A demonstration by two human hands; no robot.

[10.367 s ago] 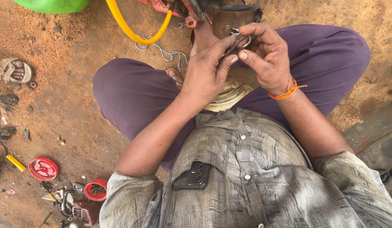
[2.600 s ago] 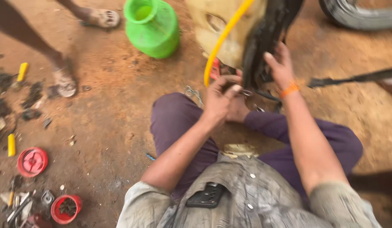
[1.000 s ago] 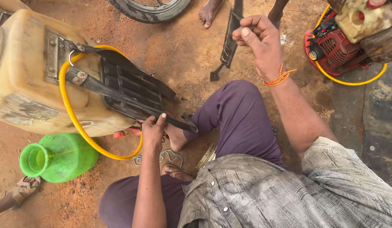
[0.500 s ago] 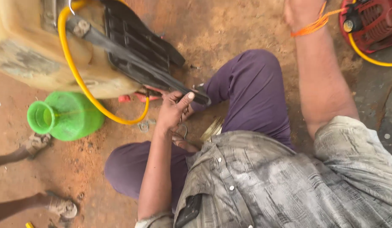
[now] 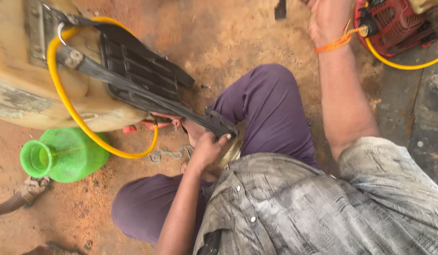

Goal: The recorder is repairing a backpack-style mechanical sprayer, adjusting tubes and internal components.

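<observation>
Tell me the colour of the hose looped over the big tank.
Yellow; the hose shows best in the head view, curving across the tank.

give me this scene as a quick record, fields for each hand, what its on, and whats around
left hand: gripping the end of a black strap
right hand: raised toward the red engine unit, partly out of frame, grip not visible
strap runs to: dirty cream tank with black back pad
yellow hose: loops over the tank
nearby: green funnel-mouthed container on the dirt ground
wrist: orange thread
</observation>
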